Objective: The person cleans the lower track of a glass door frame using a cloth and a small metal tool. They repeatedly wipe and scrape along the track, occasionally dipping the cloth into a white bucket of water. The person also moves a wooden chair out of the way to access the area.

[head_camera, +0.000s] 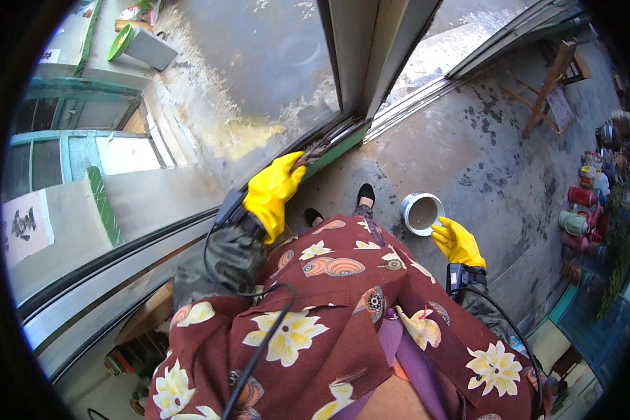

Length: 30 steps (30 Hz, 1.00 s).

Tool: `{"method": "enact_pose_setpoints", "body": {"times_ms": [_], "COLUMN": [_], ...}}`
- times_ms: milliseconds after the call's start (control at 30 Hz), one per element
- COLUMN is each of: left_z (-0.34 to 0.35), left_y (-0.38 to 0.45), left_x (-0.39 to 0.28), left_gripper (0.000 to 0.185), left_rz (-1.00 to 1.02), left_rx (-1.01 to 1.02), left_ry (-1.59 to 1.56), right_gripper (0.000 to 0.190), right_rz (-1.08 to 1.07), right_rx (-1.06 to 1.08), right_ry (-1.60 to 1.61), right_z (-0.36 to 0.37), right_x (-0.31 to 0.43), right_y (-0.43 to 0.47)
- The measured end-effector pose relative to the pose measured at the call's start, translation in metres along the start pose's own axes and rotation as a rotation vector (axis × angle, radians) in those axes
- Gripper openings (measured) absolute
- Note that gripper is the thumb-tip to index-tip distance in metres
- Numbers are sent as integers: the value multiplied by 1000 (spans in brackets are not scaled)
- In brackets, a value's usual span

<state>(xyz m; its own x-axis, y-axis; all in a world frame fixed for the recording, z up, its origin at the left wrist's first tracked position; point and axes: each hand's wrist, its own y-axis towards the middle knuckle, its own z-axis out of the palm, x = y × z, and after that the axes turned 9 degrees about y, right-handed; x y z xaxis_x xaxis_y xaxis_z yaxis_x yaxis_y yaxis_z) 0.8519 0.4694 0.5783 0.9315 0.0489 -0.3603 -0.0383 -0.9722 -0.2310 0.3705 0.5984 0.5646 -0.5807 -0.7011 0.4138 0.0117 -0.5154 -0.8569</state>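
My left hand [274,197], in a yellow rubber glove, reaches to the lower track of the sliding window [341,137]. Its fingers are closed around a dark reddish-brown cloth [311,153], which lies partly in the track. My right hand [455,242], also gloved in yellow, hangs at the near right rim of a white bucket [406,212]. Its fingers are slightly bent, and nothing shows in them. Murky grey-brown water [423,212] stands in the bucket on the concrete floor.
The window glass [262,68] and its metal frame [370,47] rise ahead and to the left. A wooden chair [548,97] stands at upper right. Several jars and bottles [583,197] line the right side. Black cables hang from both wrists.
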Motion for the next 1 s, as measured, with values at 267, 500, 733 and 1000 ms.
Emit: {"method": "enact_pose_setpoints", "body": {"times_ms": [267, 500, 733, 1000], "left_z": [26, 59, 48, 15], "left_y": [-17, 76, 104, 109], "left_x": [33, -30, -30, -58], "left_gripper": [40, 42, 33, 40], "left_rz": [-346, 38, -10, -275], "left_rx": [254, -1, 213, 464], "left_ry": [-438, -84, 78, -490], "right_gripper": [42, 43, 45, 42], "right_rz": [8, -12, -11, 43], "right_rx": [96, 109, 84, 57], "right_ry": [-107, -167, -160, -69], "right_z": [19, 24, 15, 20], "right_x": [8, 14, 16, 10], "right_y": [4, -2, -4, -7]}}
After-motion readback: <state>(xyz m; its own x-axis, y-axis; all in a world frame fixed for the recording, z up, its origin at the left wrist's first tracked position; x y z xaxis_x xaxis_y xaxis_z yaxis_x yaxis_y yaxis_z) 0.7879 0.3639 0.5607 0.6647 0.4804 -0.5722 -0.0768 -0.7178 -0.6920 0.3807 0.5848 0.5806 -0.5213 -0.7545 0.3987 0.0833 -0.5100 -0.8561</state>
